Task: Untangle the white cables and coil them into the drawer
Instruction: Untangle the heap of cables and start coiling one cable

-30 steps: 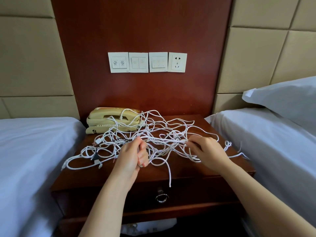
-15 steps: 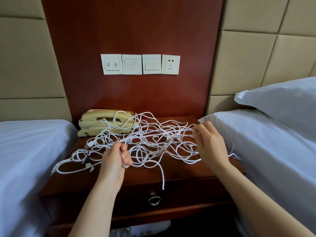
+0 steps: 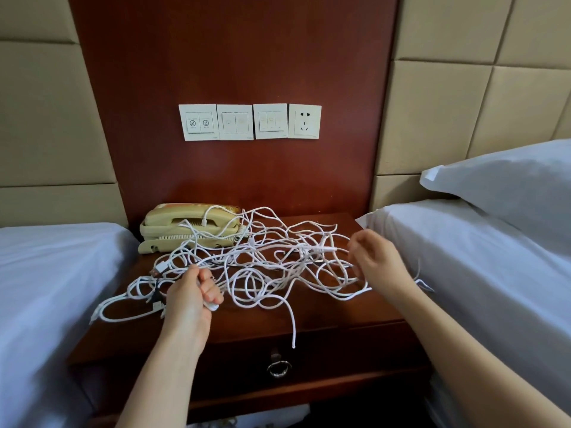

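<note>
Right hand point(image 3: 375, 262) farther right than a second ago, white cables point(image 3: 262, 267) wider.

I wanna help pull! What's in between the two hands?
In the head view, the tangled white cables stretch between the left hand and right hand, lying on the nightstand.

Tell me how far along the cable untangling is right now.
Done: nothing yet; the white cables lie in one tangle on the nightstand, some over the telephone. In hand: the left hand grips a bunch of strands and the right hand pinches others at the tangle's right side. Left: separating, coiling, and opening the drawer, which is shut.
</note>
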Demonstrator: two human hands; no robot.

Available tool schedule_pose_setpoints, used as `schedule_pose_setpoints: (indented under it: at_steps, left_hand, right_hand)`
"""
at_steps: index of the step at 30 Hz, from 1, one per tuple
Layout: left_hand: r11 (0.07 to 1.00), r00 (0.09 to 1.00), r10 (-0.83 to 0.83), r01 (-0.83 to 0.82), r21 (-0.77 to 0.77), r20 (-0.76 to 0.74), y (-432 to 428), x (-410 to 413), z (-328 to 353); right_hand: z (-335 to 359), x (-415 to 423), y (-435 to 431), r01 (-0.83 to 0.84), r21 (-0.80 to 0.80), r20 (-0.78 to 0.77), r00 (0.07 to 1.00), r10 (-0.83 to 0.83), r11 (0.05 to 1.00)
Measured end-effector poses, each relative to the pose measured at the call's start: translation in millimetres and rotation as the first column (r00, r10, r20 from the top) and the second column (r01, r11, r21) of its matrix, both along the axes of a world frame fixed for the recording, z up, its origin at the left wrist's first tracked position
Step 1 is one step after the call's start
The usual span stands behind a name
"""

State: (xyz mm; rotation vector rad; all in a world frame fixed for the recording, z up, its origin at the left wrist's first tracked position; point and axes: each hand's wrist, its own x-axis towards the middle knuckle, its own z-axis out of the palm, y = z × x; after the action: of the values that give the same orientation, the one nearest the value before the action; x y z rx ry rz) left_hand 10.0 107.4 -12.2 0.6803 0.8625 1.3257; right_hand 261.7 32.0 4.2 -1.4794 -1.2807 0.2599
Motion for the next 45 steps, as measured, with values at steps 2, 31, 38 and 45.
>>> schedule_pose_setpoints:
  at_steps: [2, 31, 38, 45]
  left_hand:
    - [1.000, 1.000, -0.002, 0.002, 0.002, -0.011, 0.4, 1.7, -1.7]
    - [1.000, 1.000, 0.017, -0.017, -0.013, -0.018, -4.9, 8.8, 17.1]
    - [1.000, 1.000, -0.017, 0.017, -0.010, 0.010, -11.5, 5.9, 25.0]
    - [0.997, 0.997, -0.078, 0.078, 0.026, -0.021, -19.5, 2.6, 30.1]
  right_hand:
    - [-1.0, -9.5, -2.4, -0.156, -0.033, -0.026, 0.988, 0.155, 0.987]
    - [30.6, -21.7, -9.8, 0.204, 0.348, 0.191, 0.940, -0.282, 0.915]
    - [36.5, -33.3, -18.9, 0.010, 0.371, 0.530, 0.818, -0.221, 0.929]
    - [20.2, -63.2, -9.6, 0.085, 0.024, 0.806, 0.587, -0.069, 0.996]
